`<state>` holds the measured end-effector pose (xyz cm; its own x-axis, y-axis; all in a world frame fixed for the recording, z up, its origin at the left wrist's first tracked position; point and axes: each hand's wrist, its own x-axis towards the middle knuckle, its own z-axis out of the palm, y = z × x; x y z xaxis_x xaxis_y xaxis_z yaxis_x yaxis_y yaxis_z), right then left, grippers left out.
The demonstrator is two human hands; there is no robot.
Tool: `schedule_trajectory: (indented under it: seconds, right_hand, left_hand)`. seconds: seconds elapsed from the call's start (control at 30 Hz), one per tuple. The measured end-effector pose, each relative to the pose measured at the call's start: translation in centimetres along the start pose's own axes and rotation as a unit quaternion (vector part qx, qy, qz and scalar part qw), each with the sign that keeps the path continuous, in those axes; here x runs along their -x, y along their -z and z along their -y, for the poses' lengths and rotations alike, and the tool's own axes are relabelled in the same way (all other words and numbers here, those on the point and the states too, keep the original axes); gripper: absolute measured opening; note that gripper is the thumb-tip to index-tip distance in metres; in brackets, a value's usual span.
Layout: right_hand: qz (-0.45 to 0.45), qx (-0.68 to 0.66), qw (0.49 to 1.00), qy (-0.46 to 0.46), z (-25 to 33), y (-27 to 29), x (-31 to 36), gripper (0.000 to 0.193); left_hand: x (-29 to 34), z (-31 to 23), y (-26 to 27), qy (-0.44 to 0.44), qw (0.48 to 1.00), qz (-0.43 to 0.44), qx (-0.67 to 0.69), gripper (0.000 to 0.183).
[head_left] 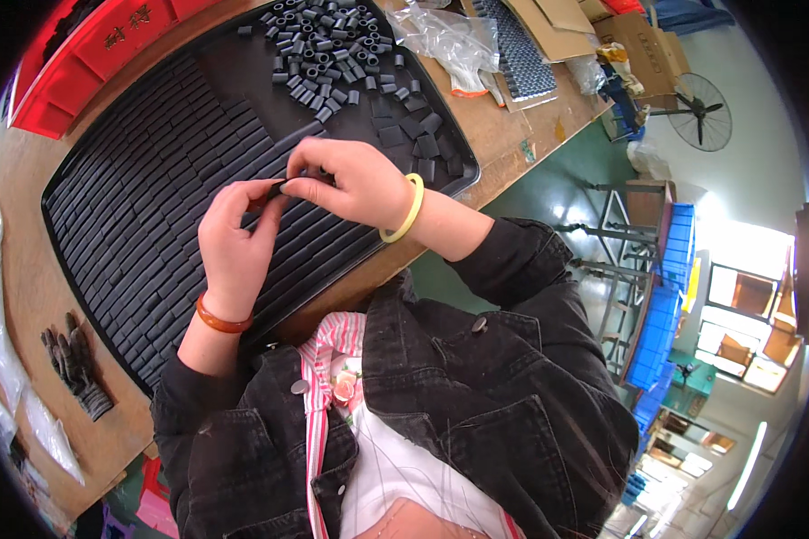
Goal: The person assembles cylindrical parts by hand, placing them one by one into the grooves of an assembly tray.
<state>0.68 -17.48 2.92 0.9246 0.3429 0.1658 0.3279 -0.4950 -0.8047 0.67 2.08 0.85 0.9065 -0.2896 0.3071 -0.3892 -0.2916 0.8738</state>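
The left hand [235, 237] and right hand [361, 187] pinch a small black piece [278, 189] between their thumbs and fingertips, with packed rows [153, 184] beneath the fingers and loose tubes [333, 56] beyond them on the tray [229, 65].

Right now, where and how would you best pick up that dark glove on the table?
The dark glove is probably best pinched by its cuff, coming from the near side with the left hand: the cuff lies nearest, while the glove's fingers point away. That hand would first need to leave the small dark piece.
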Motion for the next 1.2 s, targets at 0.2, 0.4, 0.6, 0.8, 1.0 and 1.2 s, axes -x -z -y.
schedule_trajectory:
  seconds: [0.2,0.4,0.6,0.8,1.0,1.2]
  right_hand:
    - [-0.028,0.0,0.999,-0.015,0.3,-1.5,0.4,0.017]
    - [-0.09,0.0,0.995,-0.038,-1.2,-0.4,-0.5,0.026]
    - [-0.151,0.452,0.879,-0.005,-8.5,2.2,-2.7,0.049]
    - [-0.098,0.533,0.84,0.02,-10.0,2.1,-3.4,0.044]
    - [-0.075,0.551,0.825,0.103,-10.1,3.5,-2.9,0.036]
    - [-0.077,0.546,0.825,0.125,-11.3,4.7,-2.4,0.033]
  left_hand:
    - [0.2,-0.3,-0.3,-0.004,0.999,-0.016,-0.032,0.033]
    - [0.1,0.0,-0.2,-0.048,0.992,-0.033,-0.114,0.036]
    - [0.3,0.0,0.0,-0.035,0.997,-0.035,-0.064,0.026]
    - [0.4,-0.1,-0.2,-0.01,0.999,-0.024,-0.029,0.024]
    - [0.3,0.0,-0.2,-0.004,1.0,-0.006,-0.026,0.027]
    - [0.4,0.0,-0.4,-0.011,1.0,0.011,-0.025,0.03]
